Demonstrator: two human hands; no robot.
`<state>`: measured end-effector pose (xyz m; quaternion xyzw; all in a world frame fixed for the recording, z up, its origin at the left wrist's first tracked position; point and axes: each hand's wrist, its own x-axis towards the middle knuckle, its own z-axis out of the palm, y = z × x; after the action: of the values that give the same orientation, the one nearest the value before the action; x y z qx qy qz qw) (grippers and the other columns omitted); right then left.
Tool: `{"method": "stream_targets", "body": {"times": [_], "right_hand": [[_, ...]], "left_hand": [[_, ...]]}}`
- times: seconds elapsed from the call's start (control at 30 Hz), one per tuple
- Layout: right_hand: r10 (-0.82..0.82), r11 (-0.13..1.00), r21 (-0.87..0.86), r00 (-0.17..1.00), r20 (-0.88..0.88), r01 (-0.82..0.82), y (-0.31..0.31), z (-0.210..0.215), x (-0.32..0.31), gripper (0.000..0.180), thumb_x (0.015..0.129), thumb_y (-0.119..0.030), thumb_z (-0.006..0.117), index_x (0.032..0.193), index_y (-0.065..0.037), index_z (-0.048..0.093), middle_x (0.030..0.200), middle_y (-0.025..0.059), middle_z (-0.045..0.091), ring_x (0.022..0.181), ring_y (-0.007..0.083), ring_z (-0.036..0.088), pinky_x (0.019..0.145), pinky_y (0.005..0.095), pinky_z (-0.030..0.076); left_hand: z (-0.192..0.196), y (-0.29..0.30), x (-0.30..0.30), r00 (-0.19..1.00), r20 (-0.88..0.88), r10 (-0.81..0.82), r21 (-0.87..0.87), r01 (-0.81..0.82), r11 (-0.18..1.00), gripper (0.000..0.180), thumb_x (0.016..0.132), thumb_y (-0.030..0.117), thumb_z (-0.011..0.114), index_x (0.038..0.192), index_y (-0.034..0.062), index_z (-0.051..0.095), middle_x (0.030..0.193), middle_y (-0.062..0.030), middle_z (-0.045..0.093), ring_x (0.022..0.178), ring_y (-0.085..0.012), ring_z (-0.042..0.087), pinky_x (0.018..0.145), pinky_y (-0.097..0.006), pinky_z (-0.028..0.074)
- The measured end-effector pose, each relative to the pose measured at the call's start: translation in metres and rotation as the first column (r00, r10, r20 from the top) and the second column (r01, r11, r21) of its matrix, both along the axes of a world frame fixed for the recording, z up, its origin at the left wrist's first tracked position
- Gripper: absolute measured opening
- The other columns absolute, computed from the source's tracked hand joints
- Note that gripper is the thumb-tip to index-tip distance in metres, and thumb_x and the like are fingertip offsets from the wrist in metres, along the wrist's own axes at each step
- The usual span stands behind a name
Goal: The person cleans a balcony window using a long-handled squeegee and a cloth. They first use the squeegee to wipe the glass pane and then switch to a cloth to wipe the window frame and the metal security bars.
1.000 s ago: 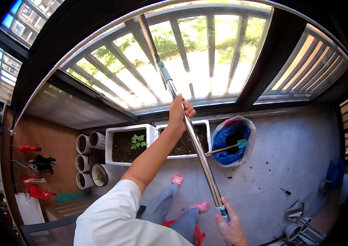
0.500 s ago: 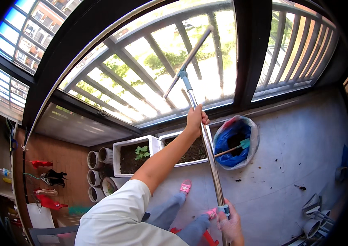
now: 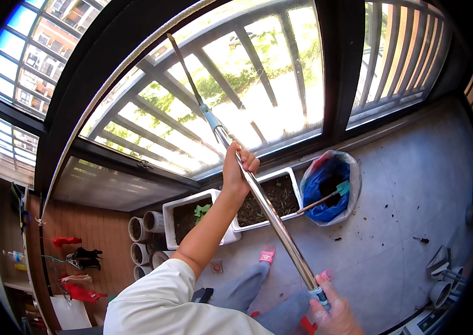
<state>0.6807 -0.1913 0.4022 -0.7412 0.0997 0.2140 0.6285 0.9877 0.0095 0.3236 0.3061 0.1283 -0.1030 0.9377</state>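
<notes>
Head view: the left hand (image 3: 240,166) is wrapped round the pole of a squeegee (image 3: 276,220), whose blade (image 3: 187,72) lies at 11 o'clock from it, in front of the window (image 3: 273,61); contact with the glass is unclear. At 5 o'clock, the right hand (image 3: 334,311) grips the pole's lower end. A white planter (image 3: 297,190) sits at 4 o'clock, just beside a blue-lined bag (image 3: 316,187).

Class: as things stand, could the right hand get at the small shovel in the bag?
Probably not: the right hand is gripping the pole, and the shovel lies farther ahead. Its handle does stick out of the bag, though.
</notes>
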Motion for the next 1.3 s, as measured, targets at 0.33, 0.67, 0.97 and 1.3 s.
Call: {"method": "stream_targets", "body": {"times": [0.33, 0.67, 0.97, 1.3], "right_hand": [[0.128, 0.988, -0.091, 0.989, 0.072, -0.121, -0.043, -0.003, 0.052, 0.052, 0.08, -0.008, 0.06, 0.126, 0.0, 0.039, 0.085, 0.0152, 0.062, 0.077, 0.0267, 0.061, 0.075, 0.0289, 0.046], [-0.081, 0.982, 0.167, 0.994, -0.069, 0.092, -0.083, -0.032, 0.024, 0.053, 0.081, -0.008, 0.059, 0.129, -0.002, 0.037, 0.087, 0.0034, 0.055, 0.072, 0.0102, 0.051, 0.071, 0.0232, 0.044], [-0.221, 0.787, 0.482, 0.906, -0.362, 0.385, -0.107, -0.069, 0.0, 0.05, 0.087, -0.008, 0.052, 0.132, -0.005, 0.03, 0.066, 0.0046, 0.048, 0.046, 0.0086, 0.041, 0.041, 0.0224, 0.035], [-0.139, 0.981, 0.149, 0.984, 0.113, 0.121, -0.11, -0.058, -0.028, 0.046, 0.083, -0.005, 0.05, 0.128, -0.006, 0.042, 0.073, 0.0005, 0.045, 0.067, 0.0113, 0.046, 0.081, 0.0282, 0.04]], "left_hand": [[-0.018, -0.011, 0.028, 0.989, -0.062, 0.133, 0.04, -0.13, 0.991, 0.017, 0.089, 0.022, 0.046, 0.076, 0.0115, 0.04, 0.05, -0.0004, 0.037, 0.038, -0.0088, 0.032, 0.037, -0.023, 0.028], [-0.008, -0.09, 0.033, 0.992, -0.087, 0.088, 0.226, -0.067, 0.972, 0.016, 0.089, 0.02, 0.046, 0.078, 0.0109, 0.038, 0.054, -0.0008, 0.038, 0.04, -0.0088, 0.031, 0.037, -0.024, 0.028], [-0.044, -0.171, 0.034, 0.99, -0.134, -0.046, 0.487, 0.106, 0.867, 0.021, 0.088, 0.018, 0.042, 0.071, 0.0072, 0.035, 0.054, -0.0025, 0.036, 0.039, -0.0116, 0.034, 0.036, -0.027, 0.029], [-0.008, -0.138, -0.002, 0.998, -0.063, -0.025, 0.307, 0.043, 0.951, 0.024, 0.088, 0.021, 0.046, 0.069, 0.0088, 0.038, 0.052, -0.0018, 0.037, 0.04, -0.0097, 0.031, 0.038, -0.024, 0.028]]}}
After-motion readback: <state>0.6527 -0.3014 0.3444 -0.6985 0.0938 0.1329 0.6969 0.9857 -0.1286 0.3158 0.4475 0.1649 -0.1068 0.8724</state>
